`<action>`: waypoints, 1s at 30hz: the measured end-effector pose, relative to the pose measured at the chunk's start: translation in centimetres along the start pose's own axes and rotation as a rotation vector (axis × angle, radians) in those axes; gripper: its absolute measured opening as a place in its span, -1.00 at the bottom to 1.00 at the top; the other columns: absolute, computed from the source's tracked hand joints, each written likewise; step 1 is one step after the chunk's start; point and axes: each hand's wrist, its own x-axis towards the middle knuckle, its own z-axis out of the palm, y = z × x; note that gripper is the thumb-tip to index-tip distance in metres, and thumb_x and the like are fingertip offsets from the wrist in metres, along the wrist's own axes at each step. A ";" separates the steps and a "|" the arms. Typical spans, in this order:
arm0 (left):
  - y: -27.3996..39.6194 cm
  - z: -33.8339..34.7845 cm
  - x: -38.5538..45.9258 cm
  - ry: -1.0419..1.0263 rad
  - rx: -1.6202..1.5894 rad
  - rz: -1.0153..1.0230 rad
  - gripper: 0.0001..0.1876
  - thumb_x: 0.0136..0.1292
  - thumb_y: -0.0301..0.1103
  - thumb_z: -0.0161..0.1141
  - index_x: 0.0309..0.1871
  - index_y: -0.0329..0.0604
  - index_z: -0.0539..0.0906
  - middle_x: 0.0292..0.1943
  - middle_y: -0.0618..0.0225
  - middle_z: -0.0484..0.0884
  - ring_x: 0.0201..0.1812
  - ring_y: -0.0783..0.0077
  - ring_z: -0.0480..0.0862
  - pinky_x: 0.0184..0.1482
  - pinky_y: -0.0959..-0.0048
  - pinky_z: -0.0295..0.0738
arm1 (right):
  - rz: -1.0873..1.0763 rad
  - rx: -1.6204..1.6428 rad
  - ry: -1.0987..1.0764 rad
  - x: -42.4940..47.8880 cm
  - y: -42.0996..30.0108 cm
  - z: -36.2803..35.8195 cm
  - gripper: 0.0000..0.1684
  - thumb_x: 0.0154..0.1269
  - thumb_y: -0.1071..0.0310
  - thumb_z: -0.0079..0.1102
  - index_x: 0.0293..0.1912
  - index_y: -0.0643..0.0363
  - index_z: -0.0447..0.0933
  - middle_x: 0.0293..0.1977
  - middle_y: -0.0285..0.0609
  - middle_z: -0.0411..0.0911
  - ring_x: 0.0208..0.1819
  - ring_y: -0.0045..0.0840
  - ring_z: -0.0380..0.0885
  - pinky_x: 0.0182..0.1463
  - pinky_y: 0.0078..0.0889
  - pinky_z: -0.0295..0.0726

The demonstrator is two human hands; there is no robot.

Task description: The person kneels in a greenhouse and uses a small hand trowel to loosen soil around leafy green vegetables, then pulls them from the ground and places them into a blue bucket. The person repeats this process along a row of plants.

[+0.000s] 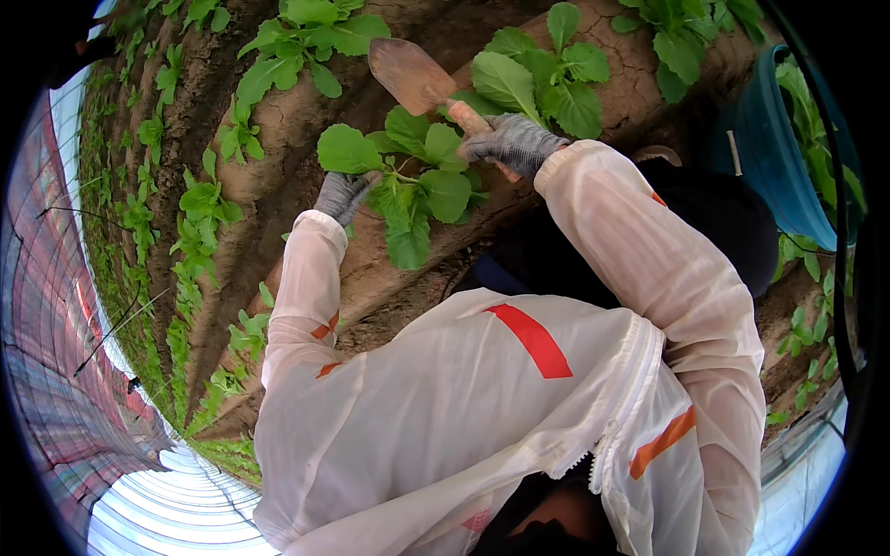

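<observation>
My right hand (511, 144), in a grey knitted glove, grips the wooden handle of a hand trowel (411, 75). The trowel's rusty blade points up and left, above a leafy green plant (417, 187). At that plant's left side is my left hand (344, 194), also gloved in grey, with its fingertips at the edge of a leaf; whether they pinch it is not plain. Another leafy plant (539, 80) grows just beyond my right hand. The base of the nearer plant is hidden under its leaves.
Rows of leafy plants (201, 215) run along soil ridges on the left. More plants (299, 42) stand at the top. A blue plastic tub (786, 153) holding greens is at the right, near my dark-clothed leg. A curved, ribbed greenhouse cover (181, 514) shows at lower left.
</observation>
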 end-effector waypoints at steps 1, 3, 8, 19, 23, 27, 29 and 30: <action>0.4 -0.6 -0.8 -0.056 0.038 0.090 -0.63 0.16 -0.76 0.09 0.01 -0.21 0.41 -0.04 0.31 0.47 -0.05 0.49 0.50 0.12 0.53 0.48 | 0.000 -0.003 0.004 0.1 0.1 -0.1 -0.55 -0.04 0.06 0.34 -0.26 0.20 0.54 -0.72 -0.30 0.32 -0.74 -0.62 0.31 -0.66 -0.52 0.27; 1.5 -1.5 -2.0 -0.083 0.362 0.158 -0.59 0.13 -0.74 0.14 0.04 -0.22 0.37 -0.05 0.32 0.48 -0.04 0.47 0.50 0.10 0.52 0.43 | -0.006 -0.012 -0.003 0.0 0.2 -0.2 -0.57 -0.04 0.07 0.33 -0.27 0.20 0.53 -0.71 -0.30 0.34 -0.76 -0.62 0.29 -0.66 -0.53 0.27; 7.2 2.1 -7.1 -0.062 0.227 0.283 -0.76 0.21 -0.52 0.17 -0.05 -0.21 0.48 -0.10 0.32 0.55 -0.05 0.46 0.52 0.08 0.47 0.40 | 0.014 -0.004 -0.025 -0.1 0.5 -0.4 -0.61 -0.01 0.12 0.31 -0.29 0.22 0.53 -0.63 -0.30 0.41 -0.70 -0.63 0.34 -0.62 -0.55 0.32; 16.2 9.6 -6.9 -0.315 -0.065 0.497 -0.62 0.15 -0.18 0.31 -0.08 -0.16 0.46 -0.08 0.26 0.53 -0.03 0.36 0.52 0.07 0.38 0.43 | -0.078 0.317 0.109 -2.3 -0.9 -1.5 -0.68 0.08 0.28 0.28 -0.25 0.32 0.51 -0.51 -0.18 0.52 -0.56 -0.55 0.49 -0.48 -0.58 0.50; 18.8 16.7 -4.6 -0.306 -0.092 0.523 -0.50 0.08 -0.03 0.34 -0.04 -0.12 0.43 -0.09 0.23 0.56 -0.11 0.30 0.60 -0.07 0.36 0.55 | -0.084 0.299 0.169 -2.8 -0.6 -2.2 -0.66 0.01 0.23 0.35 -0.30 0.30 0.55 -0.56 -0.19 0.53 -0.64 -0.54 0.47 -0.60 -0.50 0.44; 21.6 27.0 -1.4 -0.416 -0.047 0.511 -0.53 0.23 -0.10 0.20 0.09 -0.18 0.41 -0.23 0.19 0.62 -0.24 0.38 0.65 -0.17 0.42 0.59 | -0.093 0.143 0.230 -3.6 0.0 -3.3 -0.66 0.04 0.17 0.32 -0.35 0.29 0.58 -0.56 -0.21 0.56 -0.63 -0.54 0.47 -0.54 -0.44 0.45; 23.1 34.2 -0.3 -0.496 -0.124 0.456 -0.60 0.21 -0.14 0.24 0.03 -0.16 0.50 -0.24 0.26 0.64 -0.26 0.45 0.64 -0.17 0.45 0.57 | -0.109 0.194 0.238 -3.7 0.6 -3.7 -0.65 0.05 0.16 0.31 -0.34 0.29 0.58 -0.56 -0.21 0.55 -0.63 -0.53 0.48 -0.54 -0.44 0.45; 23.7 38.0 0.1 -0.521 -0.143 0.526 -0.64 0.18 -0.15 0.28 -0.04 -0.14 0.55 -0.26 0.30 0.65 -0.27 0.48 0.63 -0.18 0.47 0.56 | -0.112 0.219 0.243 -3.7 0.8 -4.0 -0.64 0.05 0.15 0.31 -0.33 0.29 0.58 -0.56 -0.20 0.55 -0.63 -0.53 0.48 -0.54 -0.45 0.45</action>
